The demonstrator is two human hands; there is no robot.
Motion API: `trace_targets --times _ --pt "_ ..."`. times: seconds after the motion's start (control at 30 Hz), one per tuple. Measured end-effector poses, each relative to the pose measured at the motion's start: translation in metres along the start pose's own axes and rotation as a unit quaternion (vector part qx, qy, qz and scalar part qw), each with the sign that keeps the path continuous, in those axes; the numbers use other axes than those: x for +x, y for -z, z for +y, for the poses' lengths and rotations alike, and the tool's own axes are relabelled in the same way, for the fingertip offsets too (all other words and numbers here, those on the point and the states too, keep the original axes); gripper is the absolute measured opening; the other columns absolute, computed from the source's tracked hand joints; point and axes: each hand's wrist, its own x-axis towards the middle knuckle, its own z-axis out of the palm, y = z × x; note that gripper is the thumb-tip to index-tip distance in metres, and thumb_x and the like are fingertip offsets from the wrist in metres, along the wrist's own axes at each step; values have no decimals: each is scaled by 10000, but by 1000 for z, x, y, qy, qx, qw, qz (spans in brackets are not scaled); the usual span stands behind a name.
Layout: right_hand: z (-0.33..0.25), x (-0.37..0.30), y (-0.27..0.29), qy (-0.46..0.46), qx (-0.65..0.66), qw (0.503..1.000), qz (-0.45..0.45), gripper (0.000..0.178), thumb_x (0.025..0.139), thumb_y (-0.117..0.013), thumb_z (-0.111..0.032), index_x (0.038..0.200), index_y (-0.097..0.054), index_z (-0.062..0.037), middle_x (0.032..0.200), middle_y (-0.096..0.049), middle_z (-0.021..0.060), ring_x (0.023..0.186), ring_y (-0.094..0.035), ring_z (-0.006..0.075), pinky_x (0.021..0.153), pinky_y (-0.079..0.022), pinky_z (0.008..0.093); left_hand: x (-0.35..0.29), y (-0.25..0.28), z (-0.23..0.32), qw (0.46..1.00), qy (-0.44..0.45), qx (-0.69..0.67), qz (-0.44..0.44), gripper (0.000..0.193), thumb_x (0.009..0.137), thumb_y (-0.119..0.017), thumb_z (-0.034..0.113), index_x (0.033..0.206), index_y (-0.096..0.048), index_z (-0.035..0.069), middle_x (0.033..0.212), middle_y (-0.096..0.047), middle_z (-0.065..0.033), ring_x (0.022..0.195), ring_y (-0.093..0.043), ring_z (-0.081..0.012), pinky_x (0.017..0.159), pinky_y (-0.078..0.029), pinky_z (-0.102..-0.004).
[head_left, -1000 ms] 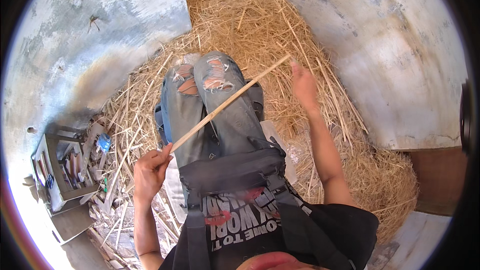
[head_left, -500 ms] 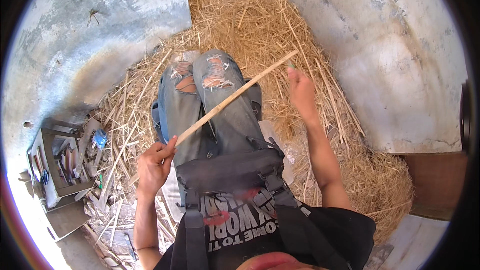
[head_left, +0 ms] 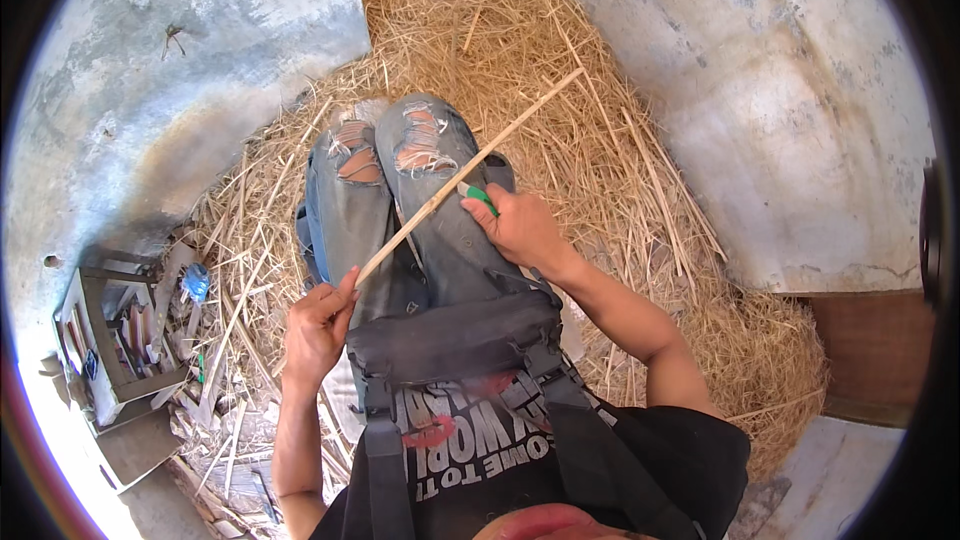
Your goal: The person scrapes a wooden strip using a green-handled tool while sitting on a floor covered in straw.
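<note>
A long, thin wooden strip (head_left: 520, 124) slants across my lap, its far end up and to the right over the shavings. My left hand (head_left: 318, 332) is closed on its near end, beside my left thigh. My right hand (head_left: 524, 230) grips a green-handled utility knife (head_left: 478, 197) above my right thigh. The knife's tip meets or nearly meets the strip around its middle; exact contact is too small to tell. Below the strip are my grey jeans (head_left: 440, 230), torn at both knees.
Piles of straw-like wood shavings (head_left: 480, 20) spread ahead and to the right. Pale worn walls (head_left: 780, 120) stand on both sides. At left sits a wooden box (head_left: 120, 340) with thin pieces inside, near a crumpled blue plastic piece (head_left: 196, 283). A dark bag (head_left: 455, 340) lies across my waist.
My right hand has drawn the knife from near the strip's far end back toward my lap, to about its middle. The strip's far end has risen slightly; my left hand keeps its grip.
</note>
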Motion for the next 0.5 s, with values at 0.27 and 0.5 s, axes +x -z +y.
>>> trace_targets --times 0.27,0.5 --pt "-5 6 53 -91 100 990 40 613 1053 -507 -588 1102 -725 -17 578 -582 191 512 -592 356 529 -464 446 -4 -7 4 997 27 -73 -9 310 919 -737 -18 1229 -740 -16 653 -538 -128 555 -501 -199 549 -405 -350" --pt "9 27 41 -84 67 994 27 668 1035 -468 -645 990 -681 -13 684 -662 258 680 -682 475 619 -528 565 -5 -12 1 993 44 -105 -29 288 932 -731 -23 1220 -732 -40 656 -543 -135 571 -521 -176 568 -426 -329"
